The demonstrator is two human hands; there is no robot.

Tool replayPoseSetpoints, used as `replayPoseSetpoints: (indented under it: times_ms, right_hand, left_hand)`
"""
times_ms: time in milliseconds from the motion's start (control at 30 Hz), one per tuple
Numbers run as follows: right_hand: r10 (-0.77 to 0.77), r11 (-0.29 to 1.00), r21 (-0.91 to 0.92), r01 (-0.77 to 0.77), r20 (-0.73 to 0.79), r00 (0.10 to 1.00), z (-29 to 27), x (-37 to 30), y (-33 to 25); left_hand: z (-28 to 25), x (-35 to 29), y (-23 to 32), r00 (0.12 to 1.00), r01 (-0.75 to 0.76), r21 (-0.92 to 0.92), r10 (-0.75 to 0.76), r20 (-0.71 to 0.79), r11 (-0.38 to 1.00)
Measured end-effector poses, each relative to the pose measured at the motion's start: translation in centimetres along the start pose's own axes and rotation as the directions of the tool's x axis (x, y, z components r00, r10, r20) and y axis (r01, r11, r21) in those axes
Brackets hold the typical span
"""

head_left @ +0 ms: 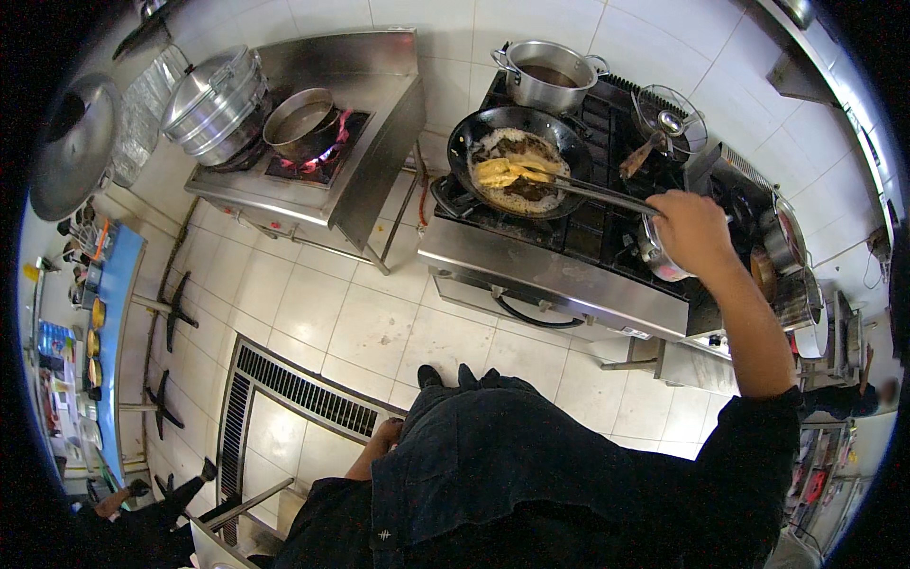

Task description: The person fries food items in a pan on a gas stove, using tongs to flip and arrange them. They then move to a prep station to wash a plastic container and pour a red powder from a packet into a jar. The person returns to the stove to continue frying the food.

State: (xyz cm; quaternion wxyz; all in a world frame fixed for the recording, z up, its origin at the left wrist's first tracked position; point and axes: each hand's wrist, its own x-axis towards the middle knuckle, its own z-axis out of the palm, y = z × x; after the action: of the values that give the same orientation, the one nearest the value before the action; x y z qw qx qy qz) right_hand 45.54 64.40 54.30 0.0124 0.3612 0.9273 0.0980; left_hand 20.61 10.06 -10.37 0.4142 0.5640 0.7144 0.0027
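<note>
My right hand (694, 230) is closed round the handle end of long metal tongs (607, 192). Their far end reaches left into a black wok (458, 152) on the stove. Golden battered food (507, 172) lies there in bubbling oil, and the tongs' tips touch it; how firmly they grip it, I cannot tell. My left hand (387, 432) hangs low beside my apron, away from the stove. Its fingers are mostly hidden, and I see nothing held in it.
Behind the wok stands a two-handled pot (550, 95); a glass lid (684, 128) lies right of it. Left, flames lick a dark pan (301, 123) beside a stacked steamer (213, 119). A floor grate (303, 389) lies below. Other people show at lower left and far right.
</note>
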Motion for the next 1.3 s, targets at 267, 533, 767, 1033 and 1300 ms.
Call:
replayPoseSetpoints:
  times_ms: [267, 533, 767, 1033, 1300]
  right_hand:
    - [-0.073, 0.982, 0.174, 0.080, -0.051, 0.996, -2.7, 2.8, 4.8]
    - [0.019, 0.930, 0.364, -0.042, 0.067, 0.998, -2.8, 6.6, 7.5]
    - [0.147, 0.852, 0.477, -0.217, 0.181, 0.973, -2.8, 6.9, 8.9]
    - [0.184, 0.792, 0.559, -0.245, 0.164, 0.969, -1.3, 8.0, 10.0]
    - [0.233, 0.709, 0.625, -0.326, 0.229, 0.945, 4.2, 9.0, 12.9]
  left_hand:
    - [-3.8, -0.8, 4.4, 0.883, 0.446, -0.621, -0.432, 0.185, 0.645]
    - [-2.6, -0.7, 3.0, 0.926, 0.374, -0.603, -0.315, 0.207, 0.704]
    - [-7.0, -2.5, 6.0, 0.984, 0.110, -0.217, -0.076, 0.160, 0.970]
    - [0.6, -0.4, 0.3, 0.993, 0.017, -0.009, -0.016, 0.114, 1.000]
    - [-5.0, -1.9, 3.7, 0.909, 0.392, -0.721, -0.362, 0.208, 0.571]
